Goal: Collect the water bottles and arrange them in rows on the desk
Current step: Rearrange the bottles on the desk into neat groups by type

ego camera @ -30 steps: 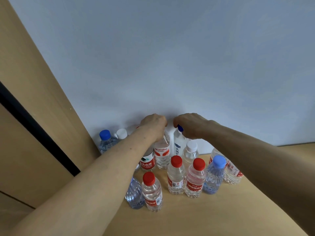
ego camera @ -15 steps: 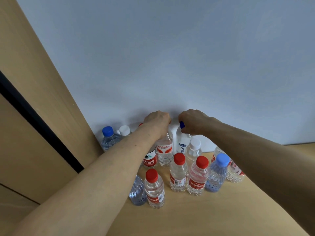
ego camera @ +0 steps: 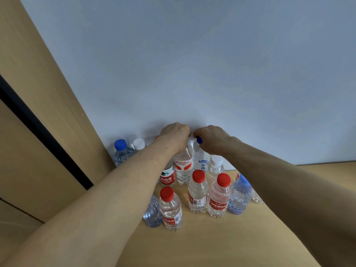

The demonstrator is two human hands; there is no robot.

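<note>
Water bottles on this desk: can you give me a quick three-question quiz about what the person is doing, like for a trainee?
1. True or false: the left hand grips the top of an upright red-labelled bottle.
2. The cap under the right hand is: A red, B blue, C white.
3. What colour is the cap of the far-left bottle beside the wooden panel?
Key: 1 true; 2 B; 3 blue.
</note>
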